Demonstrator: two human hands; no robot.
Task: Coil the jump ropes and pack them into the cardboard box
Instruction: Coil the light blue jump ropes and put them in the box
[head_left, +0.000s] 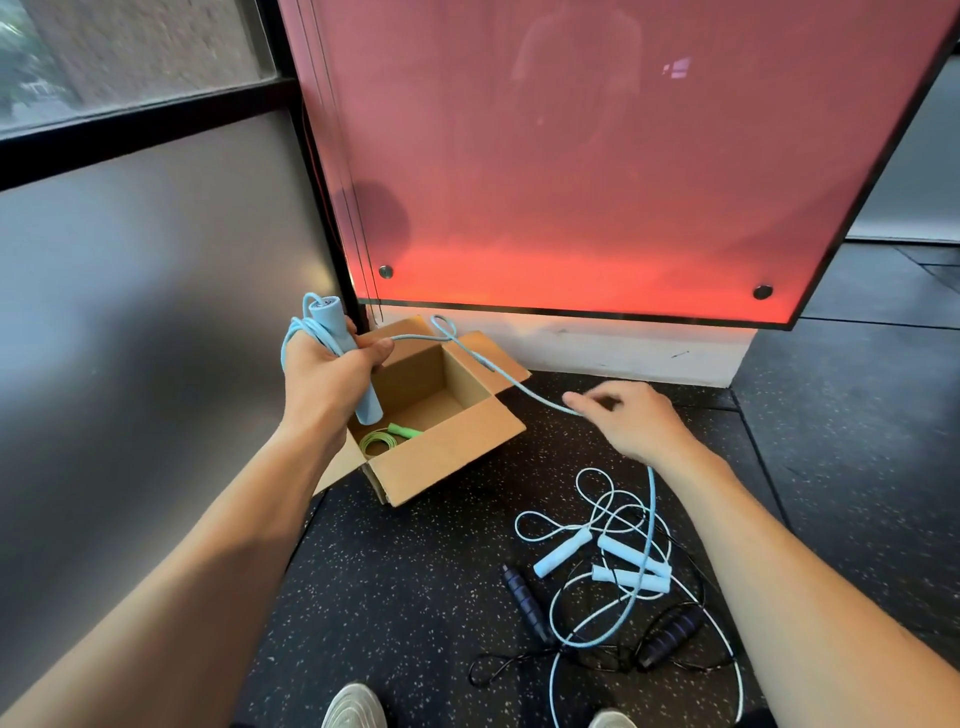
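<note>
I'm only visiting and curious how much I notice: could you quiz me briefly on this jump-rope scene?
1. True or false: the cardboard box is empty.
2. The right hand pinches: A the blue rope, B the dark rope, C nothing.
3. What does the left hand grip?
Key: 1 false, a coiled green rope lies inside; 2 A; 3 a blue handle.

Dim indoor light. The red panel (597, 182) glows, brightest along its lower edge, tinting the white ledge (597, 348) beneath orange; faint reflections show on it. The far-left window (104, 52) is blurred. The right hand (628, 421) looks slightly soft. Straight edges bow and forearms stretch toward the borders.
</note>
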